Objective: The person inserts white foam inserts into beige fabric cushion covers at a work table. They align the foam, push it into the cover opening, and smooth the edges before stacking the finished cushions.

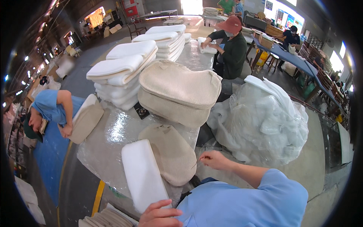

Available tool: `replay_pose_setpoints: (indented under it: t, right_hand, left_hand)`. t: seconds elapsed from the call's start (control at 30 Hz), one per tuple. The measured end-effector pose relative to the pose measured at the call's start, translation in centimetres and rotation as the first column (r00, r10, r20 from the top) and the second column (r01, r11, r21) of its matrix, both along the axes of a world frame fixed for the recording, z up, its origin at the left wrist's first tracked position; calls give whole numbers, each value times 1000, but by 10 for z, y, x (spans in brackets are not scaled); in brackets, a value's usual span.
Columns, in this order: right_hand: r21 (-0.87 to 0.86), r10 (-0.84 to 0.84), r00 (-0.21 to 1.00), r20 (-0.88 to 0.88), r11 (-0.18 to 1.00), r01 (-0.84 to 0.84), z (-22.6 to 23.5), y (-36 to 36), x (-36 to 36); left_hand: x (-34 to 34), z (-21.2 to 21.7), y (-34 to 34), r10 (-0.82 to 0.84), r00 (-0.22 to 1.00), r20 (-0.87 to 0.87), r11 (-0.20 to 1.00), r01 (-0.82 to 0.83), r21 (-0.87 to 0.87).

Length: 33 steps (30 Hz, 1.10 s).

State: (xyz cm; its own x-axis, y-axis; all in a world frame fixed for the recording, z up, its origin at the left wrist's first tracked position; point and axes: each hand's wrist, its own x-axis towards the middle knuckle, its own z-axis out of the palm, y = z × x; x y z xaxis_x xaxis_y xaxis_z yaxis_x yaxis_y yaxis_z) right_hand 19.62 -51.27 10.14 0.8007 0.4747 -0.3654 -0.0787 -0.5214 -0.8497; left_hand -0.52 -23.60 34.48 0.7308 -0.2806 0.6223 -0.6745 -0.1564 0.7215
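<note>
The bottom edge cut into our left grip, which hid a bit of the white pad. The edge cut off a tan stack too. We could not tell if our right grip held something tiny.

Left hand is right at the near end of a long white pad, fingers loosely spread, can't tell if it's touching. Right hand is curled just right of a beige cover, with a big stuffed plastic bag beyond it.
</note>
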Motion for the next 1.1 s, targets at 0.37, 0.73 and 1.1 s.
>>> replay_pose_setpoints:
  t: [0.37, 0.73, 1.1]
  right_hand:
    - [36, -224, 962, -159, 972, 233, -20, 7, -94]
    - [-83, 15, 987, -159, 996, -29, -32, 80, -159]
    - [50, -109, 928, -357, 990, 135, -63, 93, -158]
  left_hand:
    - [3, -34, 26, -19, 1000, 4, 783, 18, -621]
    - [-38, -69, 51, -377, 873, 309, 331, 439, -836]
    - [-62, -70, 88, -678, 700, 225, 353, 579, -735]
